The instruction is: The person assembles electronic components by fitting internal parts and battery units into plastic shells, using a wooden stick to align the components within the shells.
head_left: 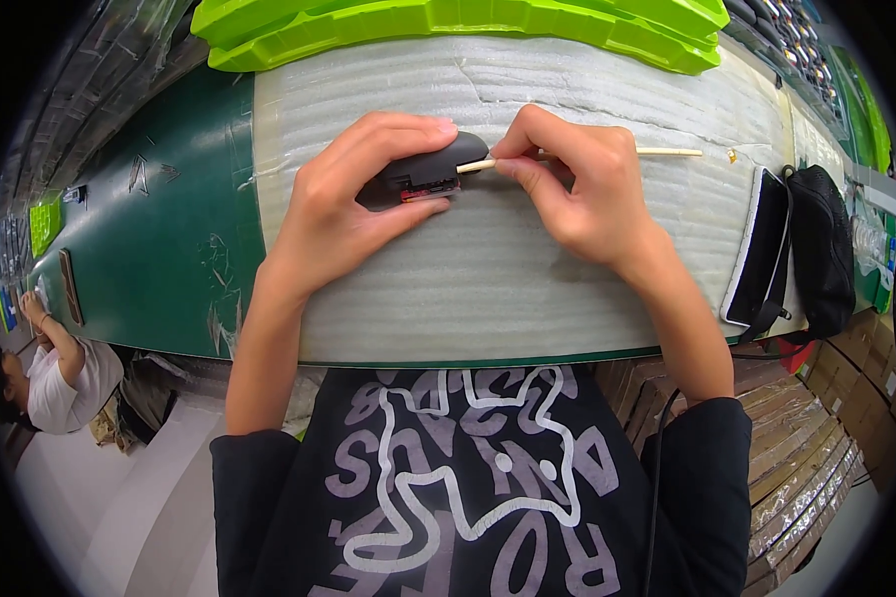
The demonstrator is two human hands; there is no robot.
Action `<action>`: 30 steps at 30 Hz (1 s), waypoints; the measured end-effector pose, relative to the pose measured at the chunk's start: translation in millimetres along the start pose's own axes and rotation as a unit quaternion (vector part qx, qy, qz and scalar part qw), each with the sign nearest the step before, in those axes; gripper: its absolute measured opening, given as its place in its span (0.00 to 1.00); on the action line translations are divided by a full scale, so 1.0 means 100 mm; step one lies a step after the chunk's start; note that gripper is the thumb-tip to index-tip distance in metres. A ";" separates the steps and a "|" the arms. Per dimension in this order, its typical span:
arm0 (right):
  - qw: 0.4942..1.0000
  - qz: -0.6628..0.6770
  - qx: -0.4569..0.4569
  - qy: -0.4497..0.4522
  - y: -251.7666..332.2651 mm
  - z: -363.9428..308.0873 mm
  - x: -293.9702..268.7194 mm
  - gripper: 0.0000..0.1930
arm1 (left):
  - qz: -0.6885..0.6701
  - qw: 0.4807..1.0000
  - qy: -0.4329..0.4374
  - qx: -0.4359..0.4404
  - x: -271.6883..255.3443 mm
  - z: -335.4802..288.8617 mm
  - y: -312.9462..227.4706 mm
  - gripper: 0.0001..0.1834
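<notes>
My left hand (340,187) is closed round a dark grey device (460,149) with a smooth rounded shell, shaped like a computer mouse. On its near side the shell is open, showing black parts and a bit of red. Between thumb and fingers, my right hand (579,184) pinches a thin pale stick (669,152), wooden in look. The stick's left tip meets the device's right end, close to the opening; its other end juts out to the right behind my knuckles. My left palm and fingers hide part of the device.
White foam sheeting (508,298) covers the green table (159,249). Stacked lime-green trays (458,35) stand at the far edge. A black pouch (821,254) and a flat black case (757,249) lie at right. Cardboard (801,488) is piled below. Another person (65,383) works at far left.
</notes>
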State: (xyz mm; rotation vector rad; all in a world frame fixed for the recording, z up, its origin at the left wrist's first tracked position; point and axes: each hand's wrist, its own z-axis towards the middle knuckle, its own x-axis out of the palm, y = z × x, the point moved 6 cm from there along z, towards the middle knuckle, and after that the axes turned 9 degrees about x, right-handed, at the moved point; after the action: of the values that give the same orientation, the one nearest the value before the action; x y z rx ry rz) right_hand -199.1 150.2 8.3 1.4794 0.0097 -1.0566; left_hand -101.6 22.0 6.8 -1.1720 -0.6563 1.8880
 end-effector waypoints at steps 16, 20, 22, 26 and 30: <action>0.999 -0.037 -0.007 0.012 0.05 0.09 -0.01 0.04 | 0.048 0.997 0.053 0.023 0.00 0.05 -0.07 0.26; 0.998 -0.059 -0.024 0.009 0.09 0.11 -0.03 0.03 | 0.038 0.998 0.048 0.019 0.00 0.05 -0.05 0.26; 0.997 -0.074 -0.033 0.000 0.12 0.09 -0.04 0.03 | -0.006 1.000 0.024 -0.006 0.00 0.01 0.03 0.26; 0.997 -0.071 -0.040 -0.013 0.13 0.08 -0.07 0.03 | -0.060 0.995 0.000 -0.079 -0.01 -0.03 0.13 0.25; 0.998 -0.061 -0.027 -0.015 0.06 0.09 -0.17 0.02 | -0.064 0.994 -0.010 -0.087 -0.01 -0.05 0.13 0.25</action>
State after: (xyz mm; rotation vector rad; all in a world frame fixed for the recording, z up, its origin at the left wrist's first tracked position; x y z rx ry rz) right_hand -211.1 151.6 24.7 1.4287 0.1067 -1.1686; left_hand -101.9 13.7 -4.8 -1.1900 -0.9003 1.7643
